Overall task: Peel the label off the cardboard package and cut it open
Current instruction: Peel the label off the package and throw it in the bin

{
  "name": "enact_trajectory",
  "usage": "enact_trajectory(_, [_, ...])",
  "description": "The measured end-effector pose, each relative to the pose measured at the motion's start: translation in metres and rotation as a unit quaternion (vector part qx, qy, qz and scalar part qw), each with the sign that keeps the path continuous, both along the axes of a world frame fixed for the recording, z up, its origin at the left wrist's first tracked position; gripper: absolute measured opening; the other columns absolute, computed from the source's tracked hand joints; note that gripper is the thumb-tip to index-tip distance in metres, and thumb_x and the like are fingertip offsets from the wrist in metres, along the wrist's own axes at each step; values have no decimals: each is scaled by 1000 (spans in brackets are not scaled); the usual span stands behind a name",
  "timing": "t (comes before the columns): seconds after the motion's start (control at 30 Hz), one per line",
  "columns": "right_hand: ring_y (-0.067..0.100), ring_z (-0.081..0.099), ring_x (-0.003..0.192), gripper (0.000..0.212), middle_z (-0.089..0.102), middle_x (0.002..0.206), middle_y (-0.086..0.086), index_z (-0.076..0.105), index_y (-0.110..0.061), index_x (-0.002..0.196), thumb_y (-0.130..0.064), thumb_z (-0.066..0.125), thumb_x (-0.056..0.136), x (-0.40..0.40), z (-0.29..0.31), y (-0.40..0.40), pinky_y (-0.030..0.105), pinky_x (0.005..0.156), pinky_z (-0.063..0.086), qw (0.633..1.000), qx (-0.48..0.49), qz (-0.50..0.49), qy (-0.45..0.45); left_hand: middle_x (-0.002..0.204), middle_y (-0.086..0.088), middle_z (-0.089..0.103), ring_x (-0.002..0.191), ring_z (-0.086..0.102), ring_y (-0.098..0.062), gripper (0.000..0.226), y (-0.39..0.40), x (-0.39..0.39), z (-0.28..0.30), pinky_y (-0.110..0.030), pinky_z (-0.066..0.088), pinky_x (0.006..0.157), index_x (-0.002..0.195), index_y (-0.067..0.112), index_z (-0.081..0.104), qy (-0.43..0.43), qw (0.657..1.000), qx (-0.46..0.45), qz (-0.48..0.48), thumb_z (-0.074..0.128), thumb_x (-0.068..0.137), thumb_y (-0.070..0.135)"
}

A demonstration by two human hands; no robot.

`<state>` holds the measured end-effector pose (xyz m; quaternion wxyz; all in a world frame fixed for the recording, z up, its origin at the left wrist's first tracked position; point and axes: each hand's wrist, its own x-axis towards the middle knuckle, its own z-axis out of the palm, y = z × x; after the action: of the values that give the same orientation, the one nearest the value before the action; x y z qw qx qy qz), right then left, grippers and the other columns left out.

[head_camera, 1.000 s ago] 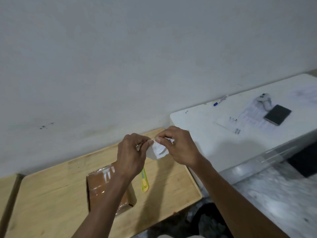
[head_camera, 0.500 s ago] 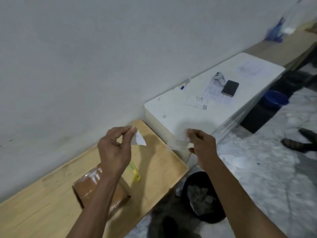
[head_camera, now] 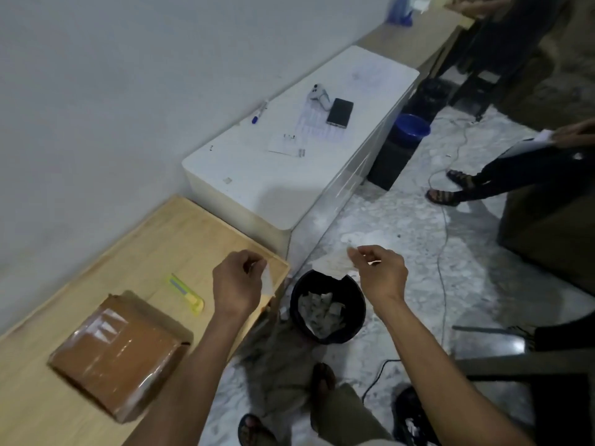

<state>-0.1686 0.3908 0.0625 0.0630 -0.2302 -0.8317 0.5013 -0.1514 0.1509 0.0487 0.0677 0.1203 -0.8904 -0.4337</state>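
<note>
My right hand (head_camera: 380,272) pinches a torn white paper label piece (head_camera: 335,263) over the round black bin (head_camera: 326,305); my left hand (head_camera: 238,281) pinches another small white scrap (head_camera: 268,281). I should let go right above the bin.

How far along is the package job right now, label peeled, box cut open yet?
Done: the label looks off; the cardboard package shows only brown tape. In hand: the left hand pinches one white paper scrap, and the right hand holds another piece above the black bin. Left: binning the scraps and cutting, since the yellow cutter lies untouched and the package looks sealed.
</note>
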Motion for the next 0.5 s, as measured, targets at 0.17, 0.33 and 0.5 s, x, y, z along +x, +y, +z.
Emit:
enact_trajectory(0.17, [15,65,74,9,69,74,-4,74,-20,78,-25,80,82,6,-27,38,20,71,54,995,-61,-62,-42,92,-12,71,85,67,-30,12,54,-24,-38,-26,40,71,91,11,77,-67,998,-11,-15,71,88,20])
enact_trajectory(0.33, [16,66,76,10,68,72,-7,73,-18,76,-21,76,85,-14,-68,79,29,81,54,994,-32,-55,-84,80,-3,67,76,60,-20,12,118,-52,-55,-21,34,68,80,9,76,-104,994,18,9,71,89,17])
enact_trajectory(0.5, [18,53,73,19,59,83,1,70,-10,83,-27,67,91,-50,-119,116,28,69,39,988,38,-43,-144,83,-6,69,80,63,-24,16,170,-87,-102,-32,47,73,76,13,74,-149,987,25,51,72,88,23])
